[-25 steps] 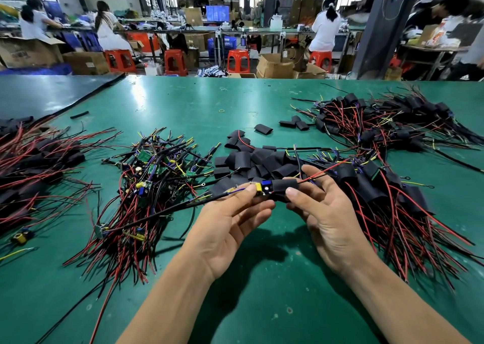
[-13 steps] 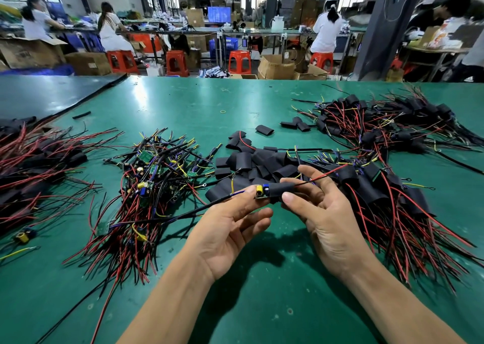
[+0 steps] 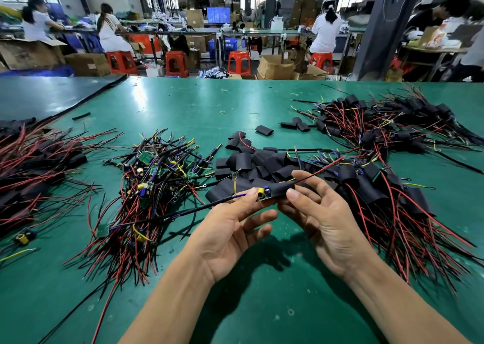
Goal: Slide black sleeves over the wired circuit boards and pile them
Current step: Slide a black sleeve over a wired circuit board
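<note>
Above the middle of a green table (image 3: 262, 304), just in front of a heap of loose sleeves (image 3: 256, 163), a person holds one circuit board (image 3: 264, 194) in the air. The left hand (image 3: 230, 231) pinches its exposed end between thumb and forefinger, the other fingers spread. The right hand (image 3: 324, 228) pinches the black sleeve (image 3: 281, 188) covering the board's other end, where a red wire trails out. Bare boards (image 3: 157, 181) lie tangled to the left, a sleeved pile (image 3: 387, 186) just right. Bare mat shows beneath the forearms, and again between the heaps and the far edge
</note>
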`<state>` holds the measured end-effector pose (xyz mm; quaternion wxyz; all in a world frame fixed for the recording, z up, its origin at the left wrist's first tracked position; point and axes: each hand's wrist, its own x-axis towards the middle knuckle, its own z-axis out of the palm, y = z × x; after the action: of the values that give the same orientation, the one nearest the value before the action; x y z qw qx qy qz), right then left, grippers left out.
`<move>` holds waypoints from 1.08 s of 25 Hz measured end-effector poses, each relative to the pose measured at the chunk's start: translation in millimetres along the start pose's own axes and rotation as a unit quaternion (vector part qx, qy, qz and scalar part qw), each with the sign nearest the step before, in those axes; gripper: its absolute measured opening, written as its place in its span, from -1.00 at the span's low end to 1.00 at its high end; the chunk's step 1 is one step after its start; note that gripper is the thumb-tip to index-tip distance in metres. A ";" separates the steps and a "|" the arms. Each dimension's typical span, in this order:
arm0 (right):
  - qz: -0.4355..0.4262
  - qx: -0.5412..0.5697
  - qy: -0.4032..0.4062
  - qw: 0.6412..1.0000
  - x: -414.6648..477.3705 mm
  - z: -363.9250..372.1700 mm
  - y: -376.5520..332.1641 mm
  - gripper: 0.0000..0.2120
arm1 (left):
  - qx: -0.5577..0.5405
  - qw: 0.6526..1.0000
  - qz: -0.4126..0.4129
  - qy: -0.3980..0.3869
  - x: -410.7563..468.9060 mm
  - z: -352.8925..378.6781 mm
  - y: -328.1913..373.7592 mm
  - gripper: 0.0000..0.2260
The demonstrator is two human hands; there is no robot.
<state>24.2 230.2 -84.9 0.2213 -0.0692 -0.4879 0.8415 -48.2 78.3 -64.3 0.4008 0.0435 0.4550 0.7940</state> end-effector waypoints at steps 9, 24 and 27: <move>0.014 -0.092 0.003 0.996 -6.8 6.3 5.3 -0.62 | 0.054 0.998 0.020 -0.004 1.7 -4.9 -3.6 -0.87; -0.041 -0.146 0.035 0.988 -8.3 5.4 8.3 -0.67 | 0.097 0.993 0.062 0.018 2.3 -0.9 -10.0 -0.79; -0.031 -0.134 0.017 0.990 -9.5 7.0 10.1 -0.64 | 0.069 0.997 0.044 0.002 -0.5 1.1 -8.8 -0.82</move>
<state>27.2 216.2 -90.9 0.2444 -0.0968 -0.5941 0.7602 -42.2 81.1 -70.1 0.3603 0.0892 0.5076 0.7776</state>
